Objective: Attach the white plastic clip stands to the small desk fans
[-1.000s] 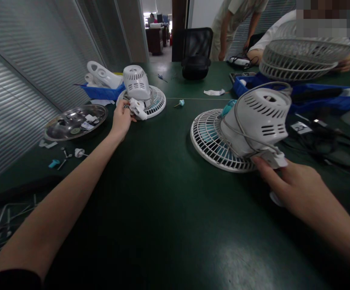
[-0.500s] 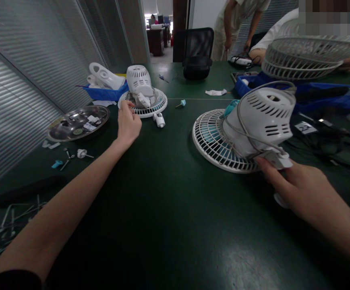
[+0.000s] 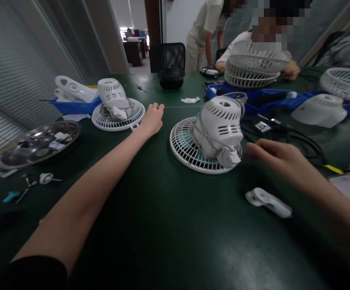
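My left hand (image 3: 153, 119) is on the table right of one fan head, its fingertips drawn together; whatever they hold is hidden. That fan head (image 3: 112, 93), a white motor housing with its cord, stands on a round white grille (image 3: 108, 124). A small white part (image 3: 135, 126) is half covered by my left wrist. My right hand (image 3: 279, 159) hovers just right of a second fan head (image 3: 220, 127), apart from it, fingers loosely stretched and nothing visible in them. This one also rests on its grille (image 3: 183, 149), cord wound round it. Nearer me lies a white bracket (image 3: 268, 202).
On the left are a steel tray (image 3: 14, 159) with small parts, a blue bin (image 3: 75, 106) of white pieces, and loose fasteners (image 3: 46, 178). Blue bins (image 3: 259, 96), grilles (image 3: 250, 76) and black cables (image 3: 295, 139) fill the right. Two people are at the far side.
My right hand has let go of the second fan head and drawn away from it. My left hand has shifted right, away from the first fan head's grille. The view has turned right.
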Demonstrator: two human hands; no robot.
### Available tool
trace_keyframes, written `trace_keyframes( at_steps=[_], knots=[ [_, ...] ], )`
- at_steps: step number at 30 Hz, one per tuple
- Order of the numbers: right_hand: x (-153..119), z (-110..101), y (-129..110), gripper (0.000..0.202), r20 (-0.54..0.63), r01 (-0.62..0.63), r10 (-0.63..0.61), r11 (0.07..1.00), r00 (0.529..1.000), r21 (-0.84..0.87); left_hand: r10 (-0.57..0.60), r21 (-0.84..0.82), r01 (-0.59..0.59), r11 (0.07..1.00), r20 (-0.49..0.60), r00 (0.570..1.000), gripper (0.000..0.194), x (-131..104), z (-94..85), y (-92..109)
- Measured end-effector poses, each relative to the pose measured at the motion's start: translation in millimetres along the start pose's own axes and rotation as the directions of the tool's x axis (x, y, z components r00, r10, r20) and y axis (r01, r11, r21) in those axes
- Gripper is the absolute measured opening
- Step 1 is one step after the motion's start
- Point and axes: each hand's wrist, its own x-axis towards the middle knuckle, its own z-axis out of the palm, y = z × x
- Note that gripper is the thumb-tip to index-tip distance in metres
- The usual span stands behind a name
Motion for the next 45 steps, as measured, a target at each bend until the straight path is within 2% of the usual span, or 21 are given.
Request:
trace_keyframes(
  at_steps=[2, 5, 9, 13, 17, 20, 24, 27, 30, 32, 35, 37, 41, 45],
  knots=[
    [14, 7, 10, 0.032, -0.074, -0.045, 0.037, 0.993, 0.997, -0.107, -0.027, 0.035, 0.025, 0.999, 0.044, 0.999, 0.059, 11, 11.5, -3],
    [29, 25, 17, 0.026, -0.06, 0.071, -0.085, 0.976, 0.995, -0.204, -0.043, 0.03, 0.041, 0.999, 0.077, 0.996, 0.051, 15, 20.7, -4],
    [29, 41, 11, 0.03, -0.081, 0.24, -0.257, 0.955, 0.963, -0.171, -0.027, -0.005, 0.027, 1.0, 0.029, 0.999, 0.033, 10, 21.7, -7],
    [27, 38, -3, 0.026, -0.045, 0.329, -0.341, 0.928, 0.939, -0.174, -0.058, -0.052, 0.055, 0.997, -0.059, 0.997, 0.029, 5, 19.7, -17],
    [50, 33, -5, 0.031, -0.024, 0.304, -0.325, 0.906, 0.945, -0.295, -0.125, -0.093, 0.113, 0.989, -0.135, 0.983, 0.03, 4, 18.1, -25],
    [78, 40, -2, 0.04, 0.052, 0.31, -0.311, 0.891, 0.949, -0.332, -0.152, -0.129, 0.133, 0.983, -0.15, 0.977, 0.029, 1, 16.0, -25],
    [101, 50, -1, 0.043, 0.135, 0.346, -0.32, 0.888, 0.938, -0.302, -0.177, -0.175, 0.152, 0.973, -0.137, 0.975, 0.027, -10, 8.4, -17],
    [103, 47, -2, 0.04, 0.161, 0.328, -0.291, 0.896, 0.943, -0.301, -0.199, -0.202, 0.168, 0.965, -0.141, 0.97, 0.025, -29, -3.9, -4],
    [89, 34, -2, 0.038, 0.162, 0.284, -0.244, 0.906, 0.956, -0.312, -0.211, -0.224, 0.163, 0.961, -0.209, 0.955, 0.028, -61, -21.3, 16],
    [69, 22, -3, 0.037, 0.17, 0.265, -0.22, 0.913, 0.96, -0.312, -0.177, -0.254, 0.115, 0.96, -0.239, 0.955, 0.028, -88, -34.3, 31],
    [25, 8, -6, 0.038, 0.211, 0.26, -0.209, 0.933, 0.955, -0.251, -0.106, -0.293, 0.06, 0.954, -0.145, 0.984, 0.029, -129, -52.5, 55],
    [-6, 6, -10, 0.044, 0.228, 0.22, -0.193, 0.971, 0.954, -0.096, -0.057, -0.263, 0.04, 0.964, -0.057, 0.997, 0.03, -149, -61.1, 69],
    [-47, 14, -18, 0.05, 0.171, 0.164, -0.167, 0.986, 0.971, 0.032, 0.021, -0.207, -0.029, 0.978, -0.043, 0.999, 0.035, -164, -63.7, 86],
    [-55, 21, -20, 0.047, 0.121, 0.126, -0.135, 0.989, 0.983, 0.08, 0.061, -0.198, -0.063, 0.978, -0.016, 0.998, 0.042, -165, -57.4, 87]
  ],
)
